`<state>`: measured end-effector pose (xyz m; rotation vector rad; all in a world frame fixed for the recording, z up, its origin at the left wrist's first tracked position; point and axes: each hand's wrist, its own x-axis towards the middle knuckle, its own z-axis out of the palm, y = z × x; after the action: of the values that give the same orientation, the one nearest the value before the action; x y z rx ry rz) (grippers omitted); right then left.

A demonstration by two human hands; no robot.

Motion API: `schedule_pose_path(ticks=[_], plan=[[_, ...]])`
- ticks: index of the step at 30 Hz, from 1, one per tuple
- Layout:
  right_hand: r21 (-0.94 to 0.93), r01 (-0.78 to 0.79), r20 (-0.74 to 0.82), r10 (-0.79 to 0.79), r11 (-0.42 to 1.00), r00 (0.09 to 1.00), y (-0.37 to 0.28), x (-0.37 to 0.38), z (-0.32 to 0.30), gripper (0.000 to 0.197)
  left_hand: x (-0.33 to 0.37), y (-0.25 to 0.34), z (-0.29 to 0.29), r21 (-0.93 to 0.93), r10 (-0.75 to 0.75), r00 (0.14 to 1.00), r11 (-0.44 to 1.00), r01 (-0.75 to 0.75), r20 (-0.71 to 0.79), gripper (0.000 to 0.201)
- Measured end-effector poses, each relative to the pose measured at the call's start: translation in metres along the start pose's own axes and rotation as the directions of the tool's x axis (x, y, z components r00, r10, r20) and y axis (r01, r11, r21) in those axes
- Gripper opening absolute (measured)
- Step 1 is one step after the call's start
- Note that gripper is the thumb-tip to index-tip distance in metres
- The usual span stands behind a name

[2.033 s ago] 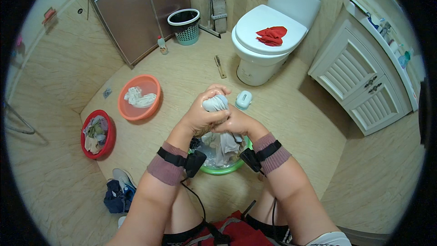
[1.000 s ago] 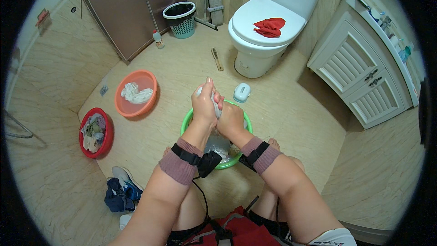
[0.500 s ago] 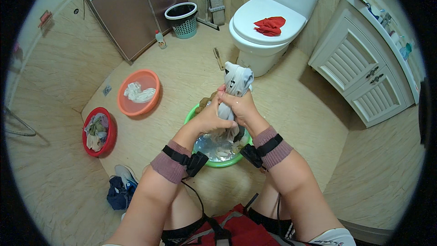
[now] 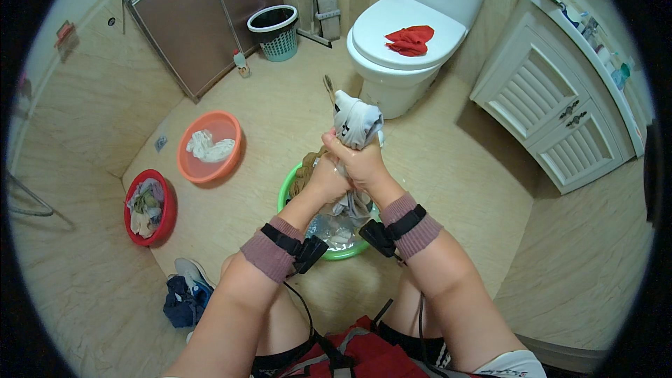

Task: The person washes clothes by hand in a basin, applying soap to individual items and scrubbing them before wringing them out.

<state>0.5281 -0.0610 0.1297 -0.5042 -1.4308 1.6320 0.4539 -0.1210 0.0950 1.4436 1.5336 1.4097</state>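
A wet, light grey-white garment (image 4: 358,124) with small dark marks is bunched up between my two hands. My right hand (image 4: 362,164) wraps round its upper part, the thumb lying across the top. Just below and to the left, my left hand (image 4: 330,180) is closed round the lower part. The garment's tail hangs over a green basin (image 4: 283,189) holding water. Inside the basin's left side lies a brown cloth (image 4: 305,171); my hands hide part of the basin.
To the left stand an orange basin (image 4: 235,157) with white cloth and a red basin (image 4: 168,215) of mixed clothes. A brush (image 4: 329,87) lies beyond my hands, before the toilet (image 4: 392,73). A white cabinet (image 4: 539,77) stands at right, a wastebasket (image 4: 278,47) behind.
My left hand, more open around the cloth before, is now closed on it. Both hands have come closer together, and the garment is bunched tighter and slightly further left.
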Motion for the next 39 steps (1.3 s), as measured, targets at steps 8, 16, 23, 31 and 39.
schedule_pose_path(ticks=[8,16,23,31,39], plan=[[0.129,-0.177,-0.253,0.205,0.976,0.945,-0.005,-0.003,0.008,0.013,-0.012,0.009,0.012,0.449,-0.065,0.978,0.881,0.149,-0.196,0.038],[0.151,-0.187,-0.053,0.197,0.971,0.979,-0.011,-0.004,0.005,0.024,-0.002,0.004,0.001,0.116,-0.201,0.965,0.968,0.222,-0.169,0.033],[0.079,-0.267,0.463,0.202,0.960,0.863,-0.002,0.008,-0.043,0.115,0.001,0.035,-0.028,-0.554,-0.199,0.979,0.812,0.186,0.038,0.040],[-0.074,-0.394,0.561,0.365,0.916,0.743,0.008,-0.007,-0.031,0.097,-0.001,0.040,-0.024,-0.728,-0.187,0.982,0.673,0.133,0.006,0.037],[-0.137,-0.327,0.402,0.354,0.935,0.845,0.032,-0.022,-0.020,0.073,-0.007,0.013,-0.028,-0.356,-0.155,0.987,0.921,0.159,0.041,0.037]])
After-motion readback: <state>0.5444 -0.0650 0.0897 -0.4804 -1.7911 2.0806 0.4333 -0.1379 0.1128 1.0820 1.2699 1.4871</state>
